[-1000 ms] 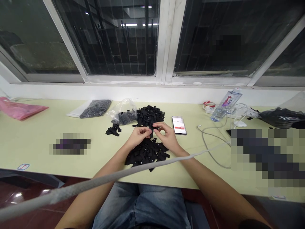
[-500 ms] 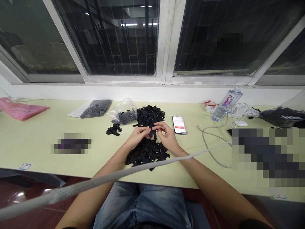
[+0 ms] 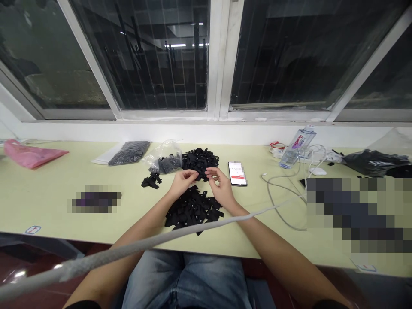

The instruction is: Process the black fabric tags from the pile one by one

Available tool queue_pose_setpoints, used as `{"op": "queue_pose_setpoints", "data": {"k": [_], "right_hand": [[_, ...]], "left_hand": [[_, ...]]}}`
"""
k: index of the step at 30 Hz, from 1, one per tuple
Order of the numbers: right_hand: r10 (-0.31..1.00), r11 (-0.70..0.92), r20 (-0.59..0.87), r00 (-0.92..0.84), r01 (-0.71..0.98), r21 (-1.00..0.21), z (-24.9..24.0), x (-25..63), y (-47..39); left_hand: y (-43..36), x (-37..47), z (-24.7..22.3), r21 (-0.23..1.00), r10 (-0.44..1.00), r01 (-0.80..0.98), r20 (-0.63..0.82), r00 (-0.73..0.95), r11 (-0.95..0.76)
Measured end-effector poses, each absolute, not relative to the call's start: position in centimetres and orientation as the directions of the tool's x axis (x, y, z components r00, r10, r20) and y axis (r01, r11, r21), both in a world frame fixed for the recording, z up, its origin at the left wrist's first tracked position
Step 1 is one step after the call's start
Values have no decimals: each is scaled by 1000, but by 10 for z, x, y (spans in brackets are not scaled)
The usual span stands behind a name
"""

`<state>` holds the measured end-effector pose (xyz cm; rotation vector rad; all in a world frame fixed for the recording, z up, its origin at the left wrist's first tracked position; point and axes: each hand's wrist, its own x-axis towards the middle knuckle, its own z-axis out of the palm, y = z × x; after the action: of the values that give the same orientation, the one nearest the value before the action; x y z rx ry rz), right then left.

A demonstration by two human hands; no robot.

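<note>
My left hand hovers between two heaps of small black fabric strips, thumb and forefinger pinched together. Whatever may be in that pinch blends into the dark pieces behind it. Just across a narrow gap is my right hand, its fingers curved and the thumb apart from them, with nothing visible held. The near heap of strips, dotted with small shiny spots, lies below my hands. Beyond the fingertips rises the far heap of strips. A small cluster of strips sits to the left.
A clear plastic bag with dark contents touches the far heap. Behind it to the left lies a filled grey bag. A phone is right of my hands, then cables, a bottle and a power strip. A grey cord crosses the near view.
My hands have moved slightly apart. The black strip that was between my fingertips no longer shows there. The whole view has shifted a little.
</note>
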<state>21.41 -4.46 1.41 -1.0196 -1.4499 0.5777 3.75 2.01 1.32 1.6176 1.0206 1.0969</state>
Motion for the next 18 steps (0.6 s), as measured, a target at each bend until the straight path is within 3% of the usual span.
{"op": "queue_pose_setpoints", "data": {"k": [2,5,9,12,15,18], "right_hand": [[868,459,494,47,302,-836,10,216,-41],[876,462,478,-62,394,-795,4,218,-39],[858,501,487,-162,466,-729,-2,221,-37],[872,476,468,-145,481,-737,-4,226,-32],[889,432,449,-90,490,-757,-5,232,-25],[900,399,433,-56,505,-765,-7,235,-21]], "left_hand": [[38,39,27,849,909,341,329,255,-403],[75,46,55,582,840,615,457,293,-532],[120,58,79,300,829,808,427,361,-506],[122,59,77,231,827,831,404,391,-505],[87,45,60,170,740,777,477,474,-607],[28,16,41,275,724,683,420,547,-676]]}}
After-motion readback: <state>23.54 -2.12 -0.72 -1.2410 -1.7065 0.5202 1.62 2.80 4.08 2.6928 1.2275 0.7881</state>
